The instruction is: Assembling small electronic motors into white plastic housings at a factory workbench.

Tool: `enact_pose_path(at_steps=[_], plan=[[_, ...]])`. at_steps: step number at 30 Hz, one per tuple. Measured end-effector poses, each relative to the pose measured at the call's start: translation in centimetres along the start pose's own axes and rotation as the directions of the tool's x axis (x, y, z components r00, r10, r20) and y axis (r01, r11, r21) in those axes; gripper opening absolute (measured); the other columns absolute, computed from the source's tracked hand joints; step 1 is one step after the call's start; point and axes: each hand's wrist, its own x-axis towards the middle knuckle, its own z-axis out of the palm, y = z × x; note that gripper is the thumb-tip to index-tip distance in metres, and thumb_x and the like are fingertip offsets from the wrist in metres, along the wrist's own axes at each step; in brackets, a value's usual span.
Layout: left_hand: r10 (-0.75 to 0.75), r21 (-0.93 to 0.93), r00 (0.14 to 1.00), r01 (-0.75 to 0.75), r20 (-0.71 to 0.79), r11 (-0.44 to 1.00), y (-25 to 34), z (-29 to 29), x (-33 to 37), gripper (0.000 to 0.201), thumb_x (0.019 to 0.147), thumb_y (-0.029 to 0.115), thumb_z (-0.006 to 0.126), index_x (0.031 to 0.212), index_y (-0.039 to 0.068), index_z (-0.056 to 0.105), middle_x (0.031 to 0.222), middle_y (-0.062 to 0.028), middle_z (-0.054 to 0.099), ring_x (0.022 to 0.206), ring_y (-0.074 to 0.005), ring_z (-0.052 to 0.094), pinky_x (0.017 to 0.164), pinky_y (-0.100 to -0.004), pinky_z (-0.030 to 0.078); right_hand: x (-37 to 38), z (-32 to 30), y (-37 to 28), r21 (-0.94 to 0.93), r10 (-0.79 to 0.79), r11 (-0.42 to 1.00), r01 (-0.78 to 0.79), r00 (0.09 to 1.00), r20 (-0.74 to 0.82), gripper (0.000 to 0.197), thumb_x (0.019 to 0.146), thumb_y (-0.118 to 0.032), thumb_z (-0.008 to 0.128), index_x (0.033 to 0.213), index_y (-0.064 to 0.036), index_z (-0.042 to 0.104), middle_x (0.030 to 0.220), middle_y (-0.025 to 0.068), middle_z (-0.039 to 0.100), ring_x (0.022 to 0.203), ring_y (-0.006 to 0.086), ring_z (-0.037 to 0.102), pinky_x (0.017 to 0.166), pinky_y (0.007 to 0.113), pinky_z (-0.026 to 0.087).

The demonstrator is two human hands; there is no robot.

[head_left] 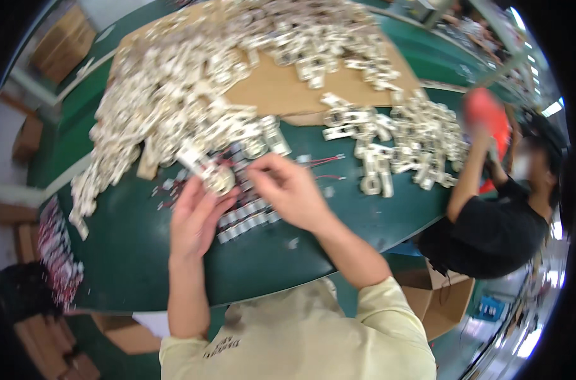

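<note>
My left hand point(202, 212) is closed round a cream-white plastic housing point(217, 177) with a handle-like arm and a ring-shaped end. The ring end faces up between thumb and fingers. Just right of it, my right hand point(291, 190) is closed, its thumb and fingertips pinched together; whatever they may hold is too small to make out. Beneath and between the hands, small silver motors point(250, 218) lie in rows on the green table point(262, 275). Thin red wires point(326, 159) with small connectors stick out to the right of the right hand.
A large heap of similar white housings point(167, 95) covers the cardboard sheet point(275, 85) beyond my hands. More housings point(421, 139) lie to the right. Wired motors point(56, 253) are piled at the left edge. A co-worker point(497, 221) in black sits at the right, near an open carton point(446, 304).
</note>
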Motion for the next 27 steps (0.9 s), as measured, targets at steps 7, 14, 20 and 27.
enact_pose_path(at_steps=[7,14,20,27], plan=[[0.026,-0.217,1.000,-0.025,0.001,0.976,-0.7,0.3,0.5,0.039,0.103,0.019,0.049,0.138,0.003,0.043,0.131,-0.0179,0.056,0.118,-0.0352,0.060,0.101,-0.0458,0.051,-1.5,1.2,0.6,-0.261,-0.188,0.954,0.148,0.973,-0.135,0.010,0.086,-0.008,0.072,0.088,-0.0036,0.064,0.077,0.0053,0.064,0.062,0.0112,0.057,0.053,0.026,0.044],[0.057,-0.148,0.998,-0.060,-0.023,0.987,-0.4,0.2,0.1,0.041,0.101,0.020,0.053,0.137,0.005,0.042,0.129,-0.0185,0.057,0.118,-0.0325,0.060,0.101,-0.0431,0.051,-1.8,1.9,0.1,-0.388,-0.209,0.912,0.133,0.965,-0.160,0.013,0.084,-0.007,0.073,0.083,-0.0032,0.061,0.074,0.0054,0.060,0.058,0.0122,0.055,0.050,0.027,0.043],[0.052,-0.081,0.999,-0.052,-0.003,0.995,-1.0,0.4,-0.2,0.033,0.101,0.014,0.053,0.132,0.005,0.043,0.126,-0.0163,0.060,0.115,-0.0279,0.061,0.099,-0.0419,0.051,-1.9,2.1,-0.3,-0.384,-0.193,0.913,0.137,0.975,-0.110,0.011,0.085,-0.007,0.072,0.088,-0.0026,0.063,0.078,0.0061,0.062,0.062,0.0129,0.058,0.053,0.027,0.046],[0.101,-0.060,0.995,-0.102,-0.027,0.993,-0.9,0.3,-0.2,0.026,0.102,0.009,0.050,0.126,0.005,0.044,0.124,-0.0198,0.061,0.114,-0.0261,0.062,0.098,-0.0411,0.052,-1.8,0.6,0.1,-0.031,0.045,0.999,-0.042,0.994,0.102,0.020,0.090,-0.004,0.066,0.109,-0.0021,0.066,0.093,0.0085,0.065,0.083,0.0149,0.065,0.073,0.029,0.053]])
